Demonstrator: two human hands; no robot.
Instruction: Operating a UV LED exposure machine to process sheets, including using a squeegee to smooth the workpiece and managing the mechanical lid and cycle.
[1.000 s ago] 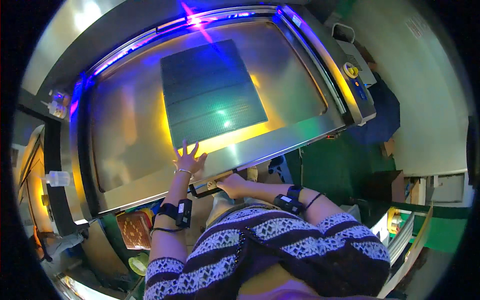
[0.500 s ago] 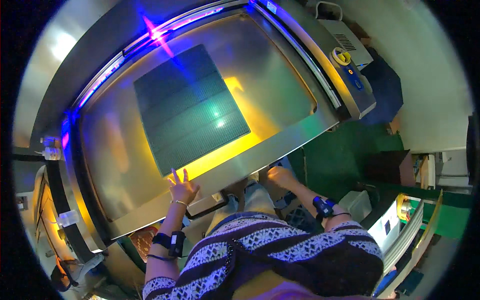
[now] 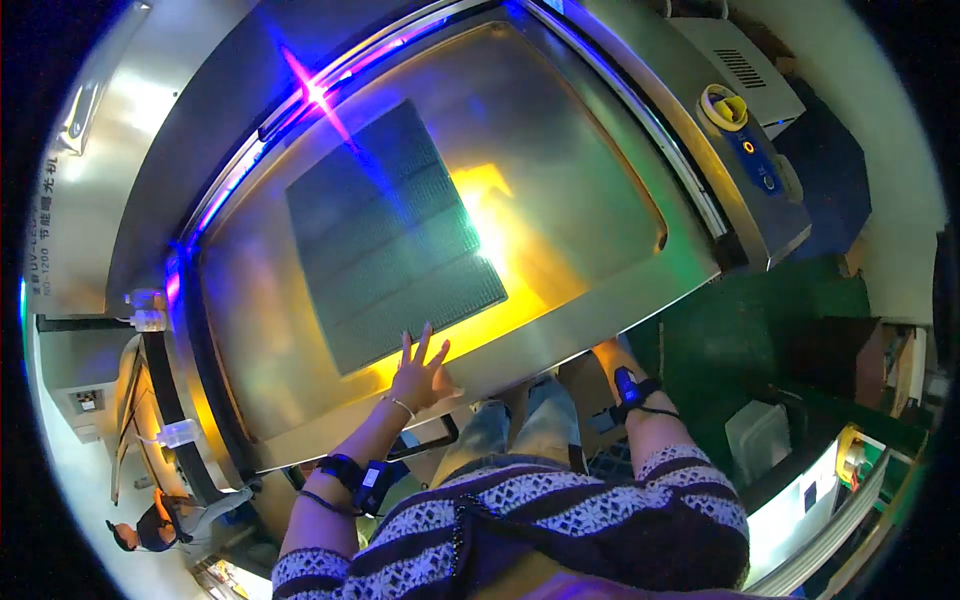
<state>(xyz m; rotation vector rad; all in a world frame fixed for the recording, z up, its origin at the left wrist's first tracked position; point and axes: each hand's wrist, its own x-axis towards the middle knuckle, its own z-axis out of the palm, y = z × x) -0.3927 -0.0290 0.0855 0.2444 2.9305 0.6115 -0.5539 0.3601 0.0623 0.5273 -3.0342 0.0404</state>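
Observation:
A dark, finely lined rectangular sheet [image 3: 400,245] lies on the metal bed [image 3: 570,130] of a large machine, its surface split into bands. My left hand [image 3: 416,378] is at the sheet's near edge with fingers spread, the fingertips on or just beside its border; it holds nothing that I can see. My right hand [image 3: 608,352] reaches to the front edge of the machine, where the rim hides its fingers. Dark bands with small devices are strapped round both my forearms.
Bright violet light [image 3: 315,95] shines along the far rim. A blue control panel [image 3: 750,150] with a yellow tape roll [image 3: 724,107] is on the right side. A translucent bin [image 3: 758,438] and a lit panel [image 3: 795,505] stand lower right. Another person [image 3: 155,520] is at the far left.
My left hand has moved right along the sheet's near edge. My right hand has gone from in front of me to the machine's front edge, its fingers now hidden. The view has shifted.

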